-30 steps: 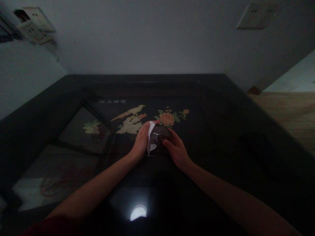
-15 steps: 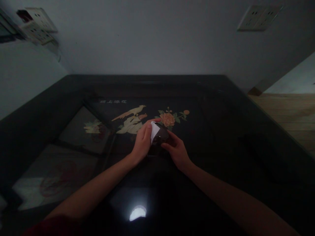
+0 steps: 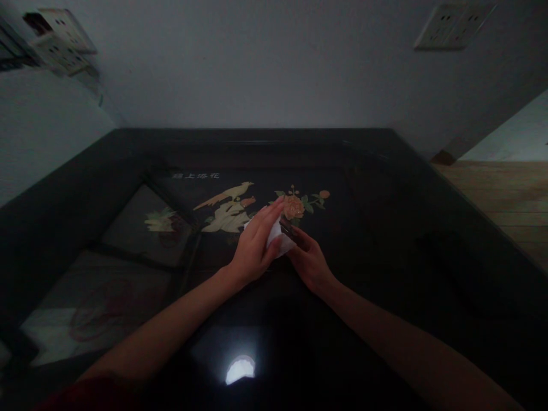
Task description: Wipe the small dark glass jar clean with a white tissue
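My left hand (image 3: 256, 245) lies over a white cloth or tissue (image 3: 276, 241), fingers stretched forward and pressing it onto a small dark rounded object (image 3: 290, 229). That object is mostly hidden under the cloth and between my hands. My right hand (image 3: 309, 261) grips the dark object from the right side, fingers curled around it. Both hands rest just above the glossy black table (image 3: 385, 240), over its inlaid bird and flower picture (image 3: 231, 205).
The black table fills the view and meets a pale wall at the back. A bright light reflection (image 3: 240, 369) shines on its near edge. Wall sockets (image 3: 449, 25) sit high right and high left (image 3: 55, 40). Wooden floor (image 3: 505, 194) shows at the right.
My left hand has moved over the top of the dark object, spreading the white cloth across it. The object is now largely covered; my right hand stays on its right side.
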`<state>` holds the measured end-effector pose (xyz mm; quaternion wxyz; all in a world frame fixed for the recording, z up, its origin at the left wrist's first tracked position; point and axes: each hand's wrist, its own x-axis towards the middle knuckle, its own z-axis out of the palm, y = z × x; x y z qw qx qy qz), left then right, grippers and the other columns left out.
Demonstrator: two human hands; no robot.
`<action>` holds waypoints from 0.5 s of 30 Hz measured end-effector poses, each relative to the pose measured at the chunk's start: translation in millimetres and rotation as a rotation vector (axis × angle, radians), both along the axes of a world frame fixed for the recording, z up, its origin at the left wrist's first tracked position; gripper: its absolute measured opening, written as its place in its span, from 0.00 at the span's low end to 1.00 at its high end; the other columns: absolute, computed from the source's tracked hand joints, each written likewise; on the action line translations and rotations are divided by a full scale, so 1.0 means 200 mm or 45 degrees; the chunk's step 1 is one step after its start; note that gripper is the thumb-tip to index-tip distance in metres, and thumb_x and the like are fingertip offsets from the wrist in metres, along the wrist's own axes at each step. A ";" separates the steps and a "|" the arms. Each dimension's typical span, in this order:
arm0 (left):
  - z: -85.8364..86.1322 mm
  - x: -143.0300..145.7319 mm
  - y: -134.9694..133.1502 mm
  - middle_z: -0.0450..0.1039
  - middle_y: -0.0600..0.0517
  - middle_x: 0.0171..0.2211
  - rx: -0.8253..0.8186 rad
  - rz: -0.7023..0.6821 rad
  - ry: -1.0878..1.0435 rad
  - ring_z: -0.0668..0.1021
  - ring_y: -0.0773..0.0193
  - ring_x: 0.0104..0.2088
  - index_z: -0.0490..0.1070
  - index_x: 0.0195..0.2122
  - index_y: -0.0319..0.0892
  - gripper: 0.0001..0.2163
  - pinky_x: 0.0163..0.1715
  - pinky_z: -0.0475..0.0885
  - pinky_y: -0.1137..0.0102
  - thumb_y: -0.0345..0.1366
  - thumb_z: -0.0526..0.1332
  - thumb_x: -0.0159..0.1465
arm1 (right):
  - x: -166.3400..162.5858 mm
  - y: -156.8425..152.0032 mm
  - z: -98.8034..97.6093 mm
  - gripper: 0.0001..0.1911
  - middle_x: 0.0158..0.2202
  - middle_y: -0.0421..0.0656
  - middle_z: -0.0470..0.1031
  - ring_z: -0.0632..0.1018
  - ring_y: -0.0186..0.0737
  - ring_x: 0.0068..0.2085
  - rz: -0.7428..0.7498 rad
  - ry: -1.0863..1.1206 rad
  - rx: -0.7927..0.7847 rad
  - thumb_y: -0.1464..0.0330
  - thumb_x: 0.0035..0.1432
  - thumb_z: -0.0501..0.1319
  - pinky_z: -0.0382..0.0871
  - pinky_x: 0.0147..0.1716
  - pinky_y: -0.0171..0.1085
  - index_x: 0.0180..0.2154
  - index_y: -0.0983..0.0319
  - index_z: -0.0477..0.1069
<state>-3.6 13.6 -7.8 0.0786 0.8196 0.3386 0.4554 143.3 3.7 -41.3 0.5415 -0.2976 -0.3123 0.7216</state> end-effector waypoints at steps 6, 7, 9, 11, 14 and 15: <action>0.02 0.02 0.05 0.76 0.43 0.48 -0.995 0.068 -0.687 0.78 0.54 0.46 0.71 0.50 0.38 0.24 0.47 0.72 0.61 0.50 0.46 0.68 | 0.00 0.00 -0.01 0.24 0.42 0.40 0.81 0.78 0.45 0.46 0.011 -0.024 0.000 0.67 0.38 0.74 0.68 0.53 0.45 0.42 0.56 0.77; 0.02 0.02 0.06 0.78 0.43 0.44 -1.178 0.025 -0.784 0.79 0.55 0.42 0.73 0.49 0.38 0.25 0.43 0.73 0.62 0.51 0.47 0.67 | 0.00 0.00 -0.01 0.24 0.41 0.40 0.81 0.78 0.45 0.46 0.008 -0.038 0.002 0.67 0.38 0.74 0.68 0.53 0.46 0.42 0.55 0.77; 0.04 0.02 0.08 0.79 0.44 0.39 -1.453 -0.086 -0.928 0.80 0.56 0.38 0.74 0.46 0.37 0.25 0.40 0.74 0.63 0.52 0.48 0.66 | 0.00 0.00 -0.01 0.25 0.41 0.40 0.81 0.79 0.46 0.46 0.006 -0.077 0.014 0.67 0.37 0.75 0.68 0.53 0.47 0.42 0.55 0.77; 0.06 0.02 0.08 0.80 0.44 0.36 -1.574 -0.130 -0.991 0.80 0.56 0.36 0.75 0.44 0.36 0.24 0.39 0.74 0.64 0.51 0.49 0.65 | 0.00 0.00 -0.02 0.25 0.42 0.40 0.81 0.79 0.46 0.46 0.017 -0.123 0.036 0.66 0.38 0.75 0.67 0.54 0.48 0.42 0.55 0.76; 0.08 0.03 0.05 0.79 0.45 0.37 -1.405 0.004 -0.946 0.80 0.56 0.37 0.75 0.43 0.37 0.23 0.39 0.74 0.63 0.49 0.48 0.66 | 0.00 0.00 -0.03 0.26 0.43 0.41 0.81 0.79 0.47 0.46 0.010 -0.150 0.073 0.64 0.38 0.75 0.68 0.54 0.48 0.43 0.55 0.76; 0.09 0.03 0.04 0.79 0.45 0.38 -1.280 0.070 -0.877 0.79 0.56 0.38 0.75 0.43 0.37 0.22 0.40 0.73 0.63 0.48 0.47 0.67 | 0.00 0.00 -0.03 0.27 0.43 0.41 0.81 0.79 0.47 0.47 0.006 -0.152 0.075 0.64 0.38 0.75 0.68 0.54 0.48 0.44 0.55 0.76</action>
